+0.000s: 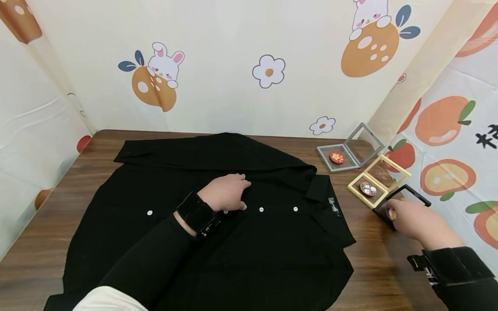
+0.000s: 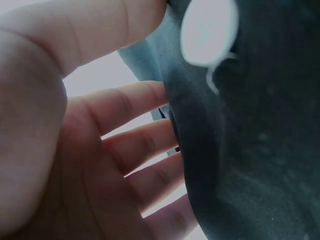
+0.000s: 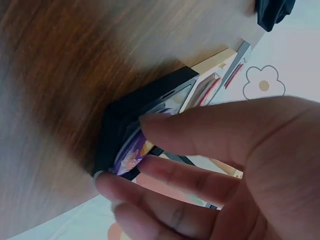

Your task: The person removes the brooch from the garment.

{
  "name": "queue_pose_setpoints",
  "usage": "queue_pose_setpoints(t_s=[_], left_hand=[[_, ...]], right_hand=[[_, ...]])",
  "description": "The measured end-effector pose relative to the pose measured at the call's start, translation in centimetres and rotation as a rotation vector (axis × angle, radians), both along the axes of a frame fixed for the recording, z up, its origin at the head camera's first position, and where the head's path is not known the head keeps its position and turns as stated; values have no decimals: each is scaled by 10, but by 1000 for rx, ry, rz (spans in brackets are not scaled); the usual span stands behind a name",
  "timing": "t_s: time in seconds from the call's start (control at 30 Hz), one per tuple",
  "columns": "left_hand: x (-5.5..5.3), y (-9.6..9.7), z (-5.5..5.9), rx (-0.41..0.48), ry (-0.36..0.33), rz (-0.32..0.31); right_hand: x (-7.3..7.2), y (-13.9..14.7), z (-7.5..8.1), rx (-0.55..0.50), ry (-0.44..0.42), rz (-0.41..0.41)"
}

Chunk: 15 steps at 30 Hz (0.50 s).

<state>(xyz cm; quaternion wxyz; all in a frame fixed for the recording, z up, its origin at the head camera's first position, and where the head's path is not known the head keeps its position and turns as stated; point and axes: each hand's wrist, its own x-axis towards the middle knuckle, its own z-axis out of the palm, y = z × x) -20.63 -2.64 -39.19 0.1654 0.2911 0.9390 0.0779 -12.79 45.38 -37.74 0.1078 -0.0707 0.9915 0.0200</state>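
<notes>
A black button-up shirt (image 1: 241, 242) lies spread on the table with white buttons (image 1: 261, 209) along its front. My left hand (image 1: 225, 191) rests on the shirt over the button row; in the left wrist view its fingers (image 2: 135, 102) are fairly straight against the dark cloth. At the right, my right hand (image 1: 420, 220) reaches into an open black-framed case (image 1: 414, 194). Its thumb and fingers pinch the edge of a round purple badge (image 3: 131, 152), which sits at the case in the right wrist view. The badge's back is hidden.
Beside the black case stand an open yellow-framed case (image 1: 355, 186) with a patterned round badge (image 1: 368, 188) and an open grey-framed case (image 1: 324, 151) with a red badge (image 1: 336, 157). Patterned cloth walls (image 1: 218, 65) border the wooden table (image 1: 373, 268).
</notes>
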Motion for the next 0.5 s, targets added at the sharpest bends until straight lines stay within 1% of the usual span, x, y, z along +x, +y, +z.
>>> queue_pose_setpoints(t_s=[0.23,0.5], left_hand=[[0,0,-1,-3,0,4],[-1,0,-3,-7,3,3]], right_hand=[[0,-2,3,4,1,-13],[-3,-1,1,11,15,-13]])
